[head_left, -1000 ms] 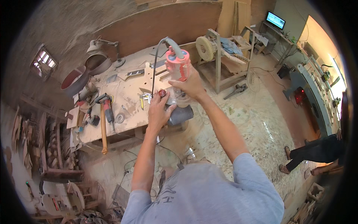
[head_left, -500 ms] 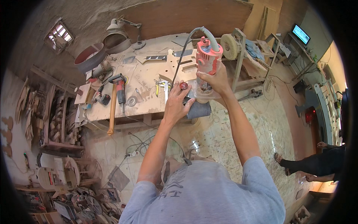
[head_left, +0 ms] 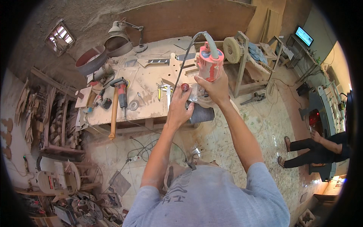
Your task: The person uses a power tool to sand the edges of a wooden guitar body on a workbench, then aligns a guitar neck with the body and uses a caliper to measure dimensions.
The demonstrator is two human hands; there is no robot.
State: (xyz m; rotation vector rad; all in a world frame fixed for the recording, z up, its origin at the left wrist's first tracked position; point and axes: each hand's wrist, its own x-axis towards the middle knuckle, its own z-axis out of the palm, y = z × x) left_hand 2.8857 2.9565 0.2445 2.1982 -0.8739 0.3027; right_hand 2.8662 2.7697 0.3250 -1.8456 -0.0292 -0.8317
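A red router point(head_left: 210, 67) with a grey cable stands upright at the front right part of the workbench. My right hand point(head_left: 214, 87) is wrapped round the lower part of its body. Its clear base plate point(head_left: 196, 94) stretches left to a round red knob point(head_left: 185, 87), where the fingers of my left hand point(head_left: 178, 109) are closed. The workpiece under the plate is mostly hidden by my hands. Just below, at the bench edge, is a dark grey roll point(head_left: 202, 115). Behind the router lies a pale wooden guitar body point(head_left: 174, 68) with cut-outs. Left of my left hand are a caliper point(head_left: 168, 94) and yellow-handled pliers point(head_left: 159, 92).
An angle grinder point(head_left: 122, 94) and a wooden handle point(head_left: 114, 113) lie on the bench's left, near a desk lamp point(head_left: 140, 47). A buffing wheel point(head_left: 232, 50) stands right of the router. Cables point(head_left: 141, 149) trail over the floor. Another person point(head_left: 321, 149) is at far right.
The router and my right hand have shifted slightly left and toward me. My left hand stays at the knob. The other person at the right has moved, with both feet and a raised hand now showing.
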